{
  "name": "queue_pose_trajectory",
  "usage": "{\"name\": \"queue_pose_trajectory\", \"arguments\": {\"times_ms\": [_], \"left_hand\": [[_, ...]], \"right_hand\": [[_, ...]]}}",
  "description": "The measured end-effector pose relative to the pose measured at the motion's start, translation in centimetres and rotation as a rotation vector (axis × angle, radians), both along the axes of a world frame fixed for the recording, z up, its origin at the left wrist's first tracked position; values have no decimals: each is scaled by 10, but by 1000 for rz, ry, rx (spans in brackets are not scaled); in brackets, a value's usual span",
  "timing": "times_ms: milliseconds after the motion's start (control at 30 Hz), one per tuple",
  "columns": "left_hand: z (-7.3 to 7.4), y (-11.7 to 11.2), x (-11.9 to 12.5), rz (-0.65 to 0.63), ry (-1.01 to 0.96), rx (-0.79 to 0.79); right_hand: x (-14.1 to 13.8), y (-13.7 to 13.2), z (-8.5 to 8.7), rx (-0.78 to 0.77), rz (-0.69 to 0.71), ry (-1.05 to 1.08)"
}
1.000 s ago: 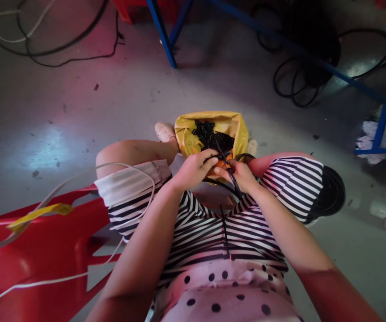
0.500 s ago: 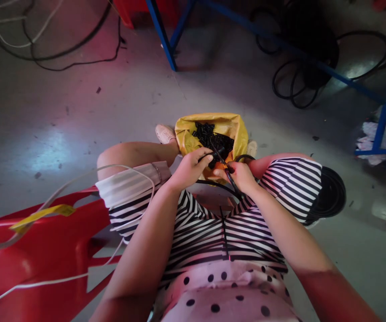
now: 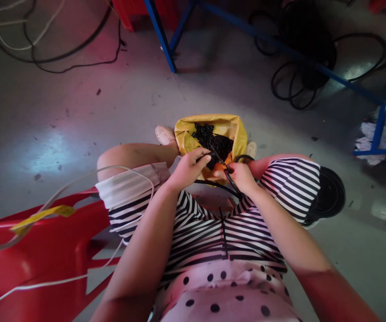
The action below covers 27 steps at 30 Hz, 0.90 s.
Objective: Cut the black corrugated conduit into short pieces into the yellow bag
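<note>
A yellow bag stands open between my feet, with many short black tube pieces heaped inside. Over its near rim, my left hand is closed, thumb against fingers, around a thin black tube; the part within the fingers is mostly hidden. To its right, my right hand grips dark scissors, the blades slanting up and left toward the left fingertips. Black tube also curves past my right wrist. Something orange shows at the bag's near side, under the hands.
A black coil lies by my right knee. A red plastic stool with a pale cable over it stands at left. Ahead are a blue metal frame, dark cables on the floor, and white plastic bags at right.
The dark lengths that stuck out from my left fingers over the bag no longer show there. The scissors blades look closer together; both hands have barely moved.
</note>
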State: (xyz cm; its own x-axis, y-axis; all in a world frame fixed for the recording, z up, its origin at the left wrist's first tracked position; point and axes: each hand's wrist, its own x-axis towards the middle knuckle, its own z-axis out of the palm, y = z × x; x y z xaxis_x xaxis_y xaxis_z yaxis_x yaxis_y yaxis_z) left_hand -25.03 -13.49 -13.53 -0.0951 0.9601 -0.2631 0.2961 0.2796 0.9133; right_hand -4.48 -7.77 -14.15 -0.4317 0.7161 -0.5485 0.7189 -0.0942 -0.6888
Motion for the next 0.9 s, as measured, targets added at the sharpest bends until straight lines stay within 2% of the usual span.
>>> {"name": "queue_pose_trajectory", "arguments": {"times_ms": [200, 400, 567, 767, 900], "left_hand": [[0, 0, 9, -94, -49, -3], [-8, -5, 15, -179, -77, -6], [-3, -4, 14, -184, -97, -13], [-2, 2, 11, -194, -45, -20], [0, 2, 9, -122, 2, 4]], "right_hand": [[-5, -2, 4, -49, -125, 197], [-9, -5, 4, -195, -297, 420], [-8, -4, 4, -178, -343, 404], [-7, -3, 3, -119, -489, 399], [-6, -2, 5, -130, -442, 401]]}}
